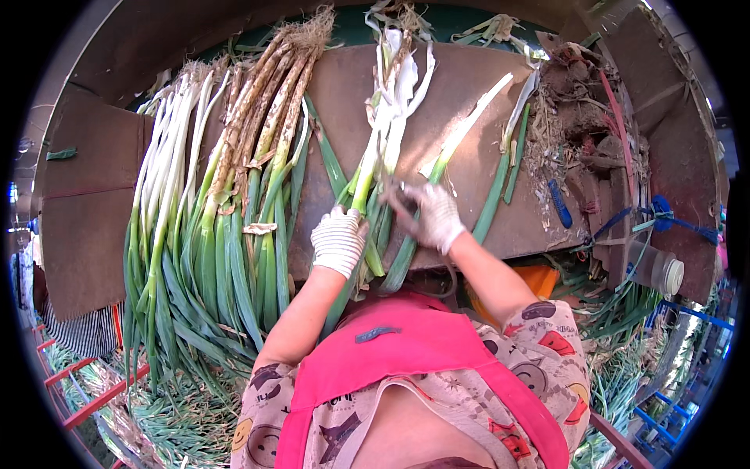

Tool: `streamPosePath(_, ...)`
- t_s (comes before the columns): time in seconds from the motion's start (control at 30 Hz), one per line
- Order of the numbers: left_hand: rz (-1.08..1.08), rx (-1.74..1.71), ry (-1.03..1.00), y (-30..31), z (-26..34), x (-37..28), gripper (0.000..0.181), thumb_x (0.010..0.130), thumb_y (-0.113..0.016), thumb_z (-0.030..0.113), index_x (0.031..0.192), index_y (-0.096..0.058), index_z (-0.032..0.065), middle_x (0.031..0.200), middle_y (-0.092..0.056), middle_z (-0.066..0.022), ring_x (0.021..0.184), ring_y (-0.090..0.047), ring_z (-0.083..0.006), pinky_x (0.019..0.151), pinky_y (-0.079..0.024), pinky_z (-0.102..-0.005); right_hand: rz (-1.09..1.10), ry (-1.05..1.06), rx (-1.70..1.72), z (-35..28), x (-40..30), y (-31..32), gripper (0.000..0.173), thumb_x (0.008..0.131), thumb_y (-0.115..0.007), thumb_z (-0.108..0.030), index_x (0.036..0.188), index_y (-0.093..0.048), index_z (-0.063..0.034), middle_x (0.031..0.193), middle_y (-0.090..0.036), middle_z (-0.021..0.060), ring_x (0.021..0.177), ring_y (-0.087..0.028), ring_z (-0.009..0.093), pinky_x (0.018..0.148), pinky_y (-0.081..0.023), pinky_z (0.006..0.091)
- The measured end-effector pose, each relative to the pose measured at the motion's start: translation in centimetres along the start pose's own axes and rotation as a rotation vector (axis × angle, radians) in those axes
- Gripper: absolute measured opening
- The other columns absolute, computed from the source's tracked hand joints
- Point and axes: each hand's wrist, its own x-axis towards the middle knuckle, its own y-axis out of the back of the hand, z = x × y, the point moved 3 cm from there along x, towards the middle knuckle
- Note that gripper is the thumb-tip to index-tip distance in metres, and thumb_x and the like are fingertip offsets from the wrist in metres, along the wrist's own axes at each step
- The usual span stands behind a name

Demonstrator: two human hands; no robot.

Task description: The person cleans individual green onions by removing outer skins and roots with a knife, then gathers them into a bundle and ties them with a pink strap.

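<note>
My left hand (340, 240), in a striped knit glove, grips a large green onion (368, 173) near where its white stalk turns green. Its roots point away from me, and loose pale outer skins (410, 82) peel out around its upper end. My right hand (433, 217), in a whitish glove, is closed around a blurred, dark thin tool (391, 190) held beside the stalk. A brownish hose (452, 275) curves below that hand, seemingly joined to the tool. Right of the hands lies a separate onion with a clean white stalk (474, 117).
Left on the brown board (340, 76) are cleaned white onions (170, 135) and soil-stained, rooted ones (269, 99). A blue handle (559, 204) lies near dirt-caked debris (577, 111) at right. A clear plastic bottle (653, 267) hangs by the board's right edge. Leaf waste (181, 422) covers the floor.
</note>
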Motion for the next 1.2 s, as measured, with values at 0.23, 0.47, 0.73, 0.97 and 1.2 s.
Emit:
streamPosePath(0.23,-0.096,-0.118,0.083,-0.3,0.3,1.5,0.038,0.082,-0.075,0.031,0.107,-0.063,0.0051,0.102,-0.067,-0.0173,0.095,-0.066,-0.0359,0.082,-0.054,-0.046,0.005,-0.303,-0.028,6.8,16.9,0.7,0.043,0.078,-0.078,-0.046,0.101,-0.073,-0.0096,0.109,-0.069,0.0173,0.105,-0.065,0.033,0.093,-0.052,0.0424)
streamPosePath(0.47,-0.105,-0.249,0.079,-0.1,-0.6,1.9,0.059,0.08,-0.075,0.031,0.128,-0.058,0.001,0.115,-0.067,-0.0218,0.104,-0.066,-0.0374,0.091,-0.053,-0.0424,-0.107,-0.163,0.136,2.2,3.8,0.5,0.032,0.075,-0.081,-0.014,0.105,-0.07,-0.0094,0.094,-0.068,0.0135,0.077,-0.067,0.026,0.074,-0.056,0.0382)
streamPosePath(0.73,-0.118,-0.4,0.142,-0.6,-1.7,0.2,0.054,0.078,-0.07,0.026,0.123,-0.062,-0.0017,0.113,-0.066,-0.0233,0.105,-0.065,-0.0386,0.095,-0.051,-0.0436,0.004,-0.098,0.265,2.8,3.9,0.1,0.04,0.075,-0.08,-0.014,0.113,-0.069,-0.0127,0.082,-0.067,0.0132,0.08,-0.066,0.028,0.076,-0.056,0.0405)
streamPosePath(0.97,-0.142,-0.622,0.188,-0.1,-2.2,-1.0,0.051,0.081,-0.072,0.022,0.123,-0.057,-0.0019,0.101,-0.069,-0.0246,0.094,-0.068,-0.0407,0.085,-0.054,-0.0419,0.021,-0.489,0.73,7.7,14.6,1.4,0.038,0.082,-0.08,-0.009,0.118,-0.07,-0.0046,0.092,-0.073,0.0054,0.077,-0.066,0.015,0.068,-0.056,0.0284)
streamPosePath(1.2,-0.022,-0.729,0.18,6.6,-3.2,-4.4,0.046,0.084,-0.078,0.02,0.122,-0.06,0.0024,0.085,-0.067,-0.0146,0.072,-0.061,-0.0199,0.072,-0.053,-0.0323,0.058,-0.337,0.646,3.5,4.9,1.9,0.064,0.072,-0.09,-0.018,0.126,-0.061,0.0021,0.111,-0.07,0.0114,0.098,-0.067,0.019,0.086,-0.056,0.0345)
